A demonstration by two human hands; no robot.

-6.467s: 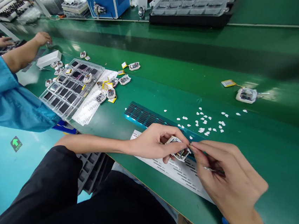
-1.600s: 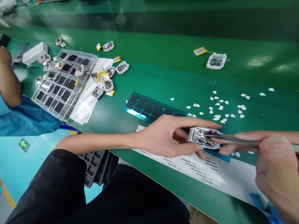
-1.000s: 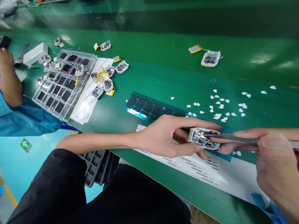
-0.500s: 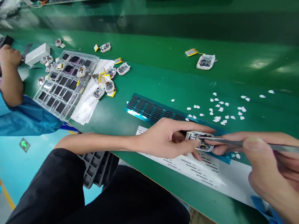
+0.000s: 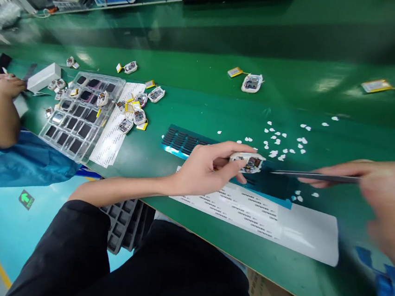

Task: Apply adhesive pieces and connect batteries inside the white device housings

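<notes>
My left hand [image 5: 213,168] grips a white smartwatch case [image 5: 255,163] by its left end, with the inner electronics facing up. To the right, my right hand [image 5: 378,188] holds metal tweezers [image 5: 320,177]. Their tip points left, a short way from the case and apart from it. Motion blurs part of the right hand. Beneath the left hand lies a blue film strip with black adhesive pieces [image 5: 180,139]. A white sheet printed with small labels [image 5: 247,208] lies nearer the table edge.
Small white stickers [image 5: 282,140] are scattered beyond my hands. Open watch cases with yellow batteries [image 5: 139,114] lie at left beside a clear compartment tray [image 5: 78,118]. Another case [image 5: 251,83] lies farther back. A co-worker's arm in a blue sleeve [image 5: 18,154] is at far left.
My right hand has drawn the tweezers right, away from the watch case. The left hand still holds the case, which now sits higher and farther left in view. The whole view has shifted slightly.
</notes>
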